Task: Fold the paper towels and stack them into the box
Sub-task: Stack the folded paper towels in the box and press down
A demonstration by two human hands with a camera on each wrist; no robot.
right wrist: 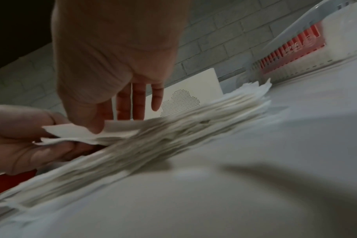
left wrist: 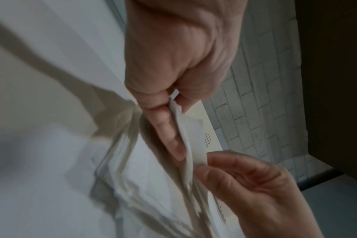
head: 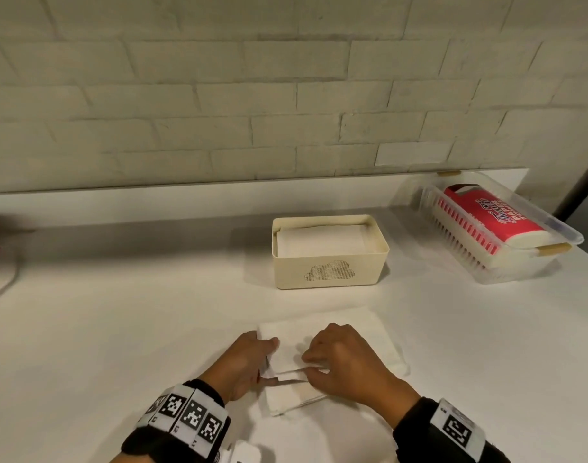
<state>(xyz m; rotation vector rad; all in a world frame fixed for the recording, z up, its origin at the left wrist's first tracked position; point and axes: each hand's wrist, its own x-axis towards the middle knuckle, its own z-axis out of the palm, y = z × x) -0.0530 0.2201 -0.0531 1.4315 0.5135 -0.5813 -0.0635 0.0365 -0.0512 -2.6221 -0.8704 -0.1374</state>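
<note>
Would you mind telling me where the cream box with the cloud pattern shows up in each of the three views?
Head: the box sits at centre on the counter, beyond both hands, folded towels inside.
Left wrist: only a sliver of the box shows at centre right, behind the lifted towel.
Right wrist: the box is at centre, behind the fingers and the towel pile.
Shared landmark: the dotted cloud on its front, seen in all three.

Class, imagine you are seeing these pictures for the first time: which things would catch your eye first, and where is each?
Two hands, the left hand and right hand, pinch the top sheet of a paper towel stack near the table's front edge. Behind sits a cream box with a dotted cloud, folded towels inside. Far right, a red paper towel package lies in a clear bin.
</note>
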